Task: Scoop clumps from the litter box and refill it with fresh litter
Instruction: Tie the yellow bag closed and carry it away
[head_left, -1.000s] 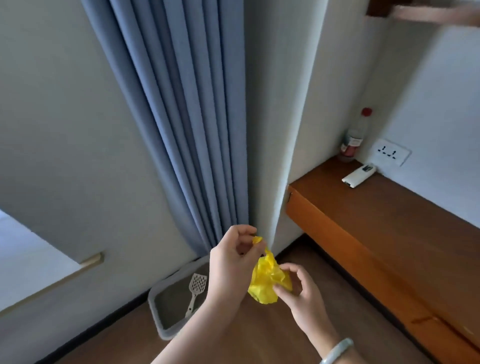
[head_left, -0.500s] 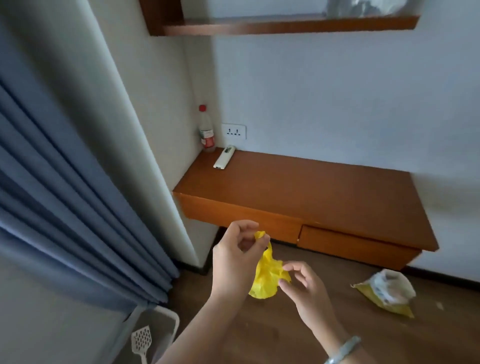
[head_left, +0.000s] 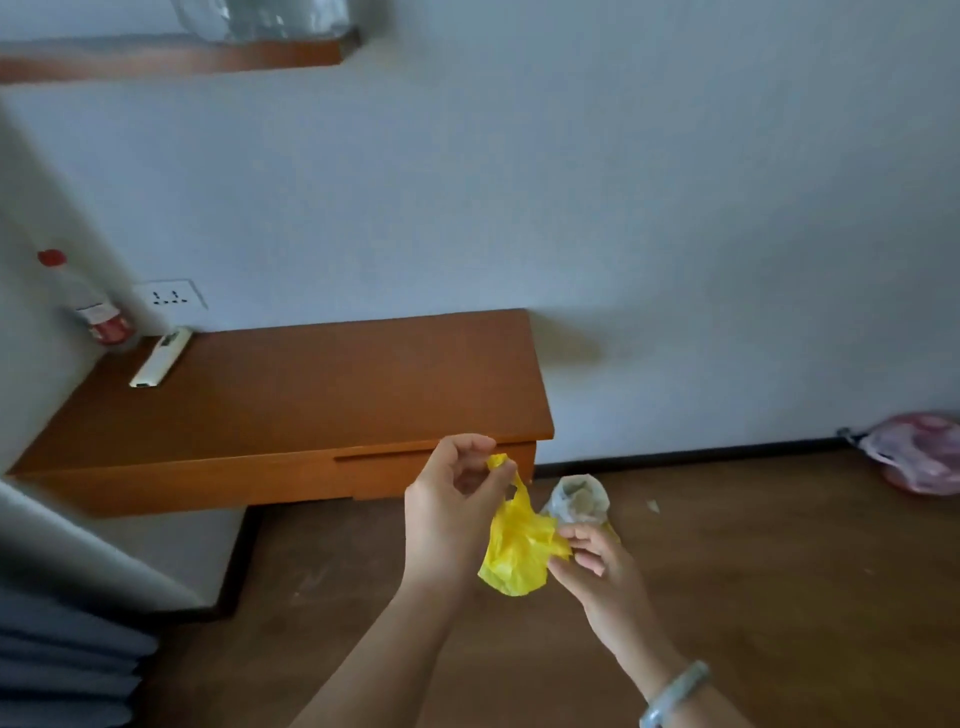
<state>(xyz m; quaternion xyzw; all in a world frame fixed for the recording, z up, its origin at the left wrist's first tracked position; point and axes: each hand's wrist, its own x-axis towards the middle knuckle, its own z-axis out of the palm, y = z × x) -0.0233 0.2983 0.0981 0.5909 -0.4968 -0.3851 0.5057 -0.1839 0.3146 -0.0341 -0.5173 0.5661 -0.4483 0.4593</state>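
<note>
A bag (head_left: 517, 553) is pinched at its 12 o'clock by the curled left hand (head_left: 449, 514) and at its 3 o'clock by the right hand (head_left: 597, 569).

left hand (head_left: 452, 512) pinching bag (head_left: 514, 558), right hand (head_left: 597, 569) likewise

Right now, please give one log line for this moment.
left hand: pinches yellow bag top | right hand: pinches bag side | white bag: on floor

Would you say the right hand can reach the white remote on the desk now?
Probably not: the right hand pinches the yellow bag, and the remote lies far left on the desk.
</note>
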